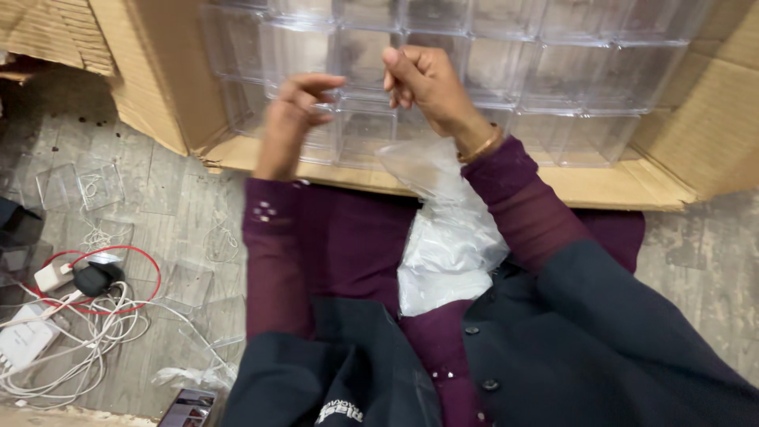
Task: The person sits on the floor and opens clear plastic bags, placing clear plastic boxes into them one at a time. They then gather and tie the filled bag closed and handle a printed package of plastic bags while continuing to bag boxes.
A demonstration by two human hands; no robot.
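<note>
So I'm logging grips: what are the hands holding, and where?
Right hand pinches something too small to identify at its fingertips. Left hand looks empty. The plastic bag lies on the lap.

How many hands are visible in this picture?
2. The left hand and the right hand are both raised in front of the clear plastic boxes in the cardboard carton, above a plastic bag on the lap.

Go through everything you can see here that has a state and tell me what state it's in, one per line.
Cardboard box: open, on its side, stacked with clear plastic boxes.
Plastic bag: on the lap, top open.
Left hand: raised, fingers pinched; what it holds is unclear.
Right hand: raised, fingers pinched.
White cables: tangled on the floor.
Red cable: looped.
</note>
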